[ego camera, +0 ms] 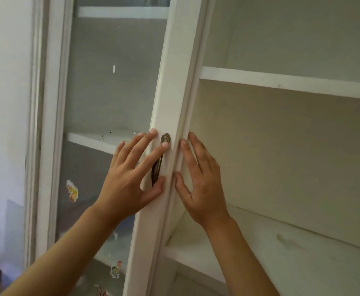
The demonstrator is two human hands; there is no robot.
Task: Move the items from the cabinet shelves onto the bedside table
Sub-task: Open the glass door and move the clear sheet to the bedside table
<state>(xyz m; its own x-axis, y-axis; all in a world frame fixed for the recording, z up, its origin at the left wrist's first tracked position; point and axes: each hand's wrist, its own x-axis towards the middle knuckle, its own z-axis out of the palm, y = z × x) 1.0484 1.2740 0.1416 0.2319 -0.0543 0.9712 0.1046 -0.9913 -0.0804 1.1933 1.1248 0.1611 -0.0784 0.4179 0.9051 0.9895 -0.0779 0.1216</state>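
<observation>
Hands flat, holding nothing: left hand point(130, 178) spread on door point(170, 103) by handle point(158, 163), right hand point(200, 182) on its edge. Stiff, smooth, likely light; best gripped by handle. Shelves point(281, 82) bare; no items seen.

We log upper shelf point(281, 81) at 1 o'clock | lower shelf point(260, 242) at 5 o'clock: smudge point(288, 240) on surface | left shelf point(95, 139) at 9 o'clock behind glass.

The right side of the cabinet point(303, 146) is open, and a hand could go in above each white shelf point(292, 82). The glass door point(110, 92) with its white frame point(168, 124) blocks the left side.
</observation>
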